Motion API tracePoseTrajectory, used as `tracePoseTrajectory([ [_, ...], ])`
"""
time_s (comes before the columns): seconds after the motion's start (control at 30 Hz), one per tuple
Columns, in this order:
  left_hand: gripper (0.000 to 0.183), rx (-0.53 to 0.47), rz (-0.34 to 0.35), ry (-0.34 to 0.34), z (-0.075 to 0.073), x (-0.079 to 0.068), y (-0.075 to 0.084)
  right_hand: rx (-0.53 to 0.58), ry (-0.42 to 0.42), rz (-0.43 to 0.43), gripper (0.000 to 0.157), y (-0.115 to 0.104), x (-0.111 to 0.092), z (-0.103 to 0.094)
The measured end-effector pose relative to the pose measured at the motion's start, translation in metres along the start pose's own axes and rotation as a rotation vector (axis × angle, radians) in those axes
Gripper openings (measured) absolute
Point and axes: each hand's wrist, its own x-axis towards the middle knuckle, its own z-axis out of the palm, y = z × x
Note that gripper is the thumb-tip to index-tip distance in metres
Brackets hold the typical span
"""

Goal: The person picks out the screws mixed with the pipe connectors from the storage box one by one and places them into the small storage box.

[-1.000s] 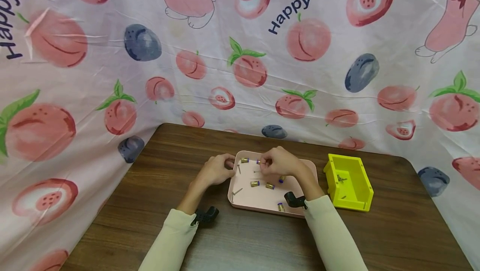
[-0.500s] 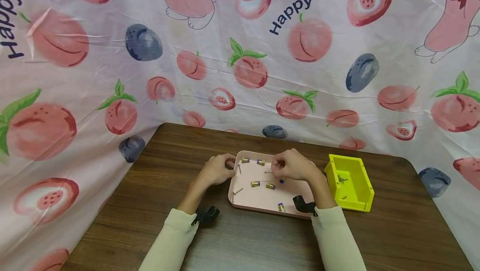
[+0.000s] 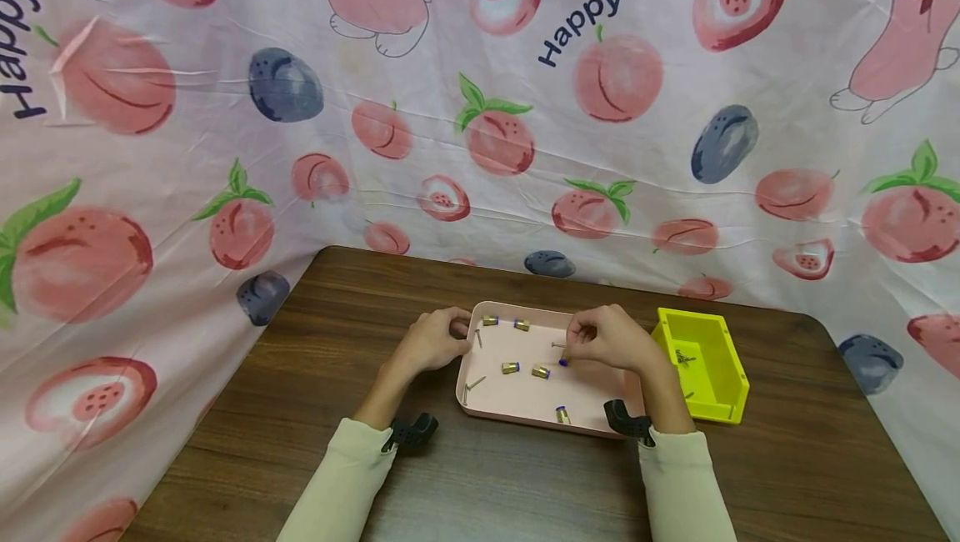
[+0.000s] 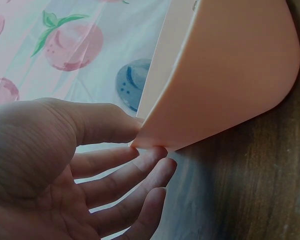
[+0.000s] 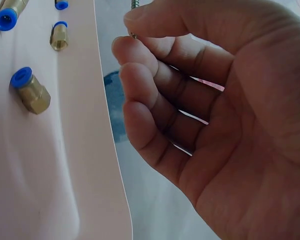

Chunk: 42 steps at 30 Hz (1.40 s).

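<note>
At the tray's left end, my left hand (image 3: 435,339) pinches the rim of the pale pink tray (image 3: 525,396) between thumb and index finger. The left wrist view shows this grip on the tray wall (image 4: 230,70), the other fingers loosely bent below. Over the tray's right part, my right hand (image 3: 615,338) holds a small screw (image 3: 558,345) between thumb and fingertips. Its threaded shank (image 5: 135,4) shows at the top of the right wrist view. Several brass push-in fittings with blue collars, such as one fitting (image 3: 541,372), lie in the tray, along with several loose screws (image 3: 476,382).
Right of the tray stands a yellow bin (image 3: 720,396) with several screws (image 3: 684,357) inside, partly behind my right wrist. All of it sits on a dark wooden table (image 3: 480,484). A fruit-print cloth (image 3: 420,150) hangs behind and at the left.
My right hand has moved rightward across the tray with the screw, toward the yellow bin, uncovering a fitting at the back. The left hand stays on the rim.
</note>
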Motion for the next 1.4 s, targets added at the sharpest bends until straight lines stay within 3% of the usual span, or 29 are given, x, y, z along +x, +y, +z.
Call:
tracePoseTrajectory([
  [0.1, 0.048, 0.022, 0.014, 0.006, 0.012, 0.013, -0.021, 0.003, 0.013, 0.006, 0.013, 0.000, -0.004, -0.003],
  [0.17, 0.049, 0.026, 0.010, 0.012, 0.014, 0.016, -0.026, 0.000, 0.018, 0.007, 0.012, 0.000, -0.006, -0.004],
  [0.27, 0.049, 0.031, 0.003, 0.014, 0.011, 0.013, -0.020, -0.009, 0.024, 0.012, 0.011, 0.001, -0.008, -0.006],
  [0.37, 0.047, 0.014, -0.021, 0.004, 0.000, 0.001, 0.001, -0.015, 0.030, 0.020, 0.010, 0.002, -0.011, -0.009],
  [0.47, 0.045, 0.008, -0.011, 0.001, 0.001, 0.003, -0.003, -0.022, 0.045, 0.025, 0.010, 0.006, -0.014, -0.011],
  [0.6, 0.047, 0.016, -0.016, 0.013, 0.022, 0.023, -0.039, -0.029, 0.059, 0.034, 0.009, 0.010, -0.019, -0.015],
  [0.67, 0.050, 0.013, -0.049, 0.008, 0.026, 0.026, -0.044, -0.032, 0.060, 0.037, 0.009, 0.012, -0.021, -0.016],
  [0.93, 0.049, 0.005, -0.045, 0.013, 0.029, 0.032, -0.054, -0.013, 0.075, 0.068, 0.007, 0.015, -0.027, -0.025],
  [1.07, 0.048, 0.023, -0.026, 0.014, 0.022, 0.023, -0.039, -0.001, 0.081, 0.099, 0.007, 0.021, -0.034, -0.031],
  [1.23, 0.045, -0.007, -0.042, -0.011, -0.003, -0.003, 0.007, 0.005, 0.120, 0.105, 0.006, 0.027, -0.043, -0.039],
  [1.33, 0.045, -0.016, -0.041, -0.013, -0.008, -0.008, 0.015, 0.007, 0.142, 0.106, 0.007, 0.030, -0.048, -0.043],
  [1.4, 0.045, -0.009, -0.036, -0.012, -0.005, -0.005, 0.010, 0.003, 0.155, 0.113, 0.007, 0.032, -0.050, -0.046],
])
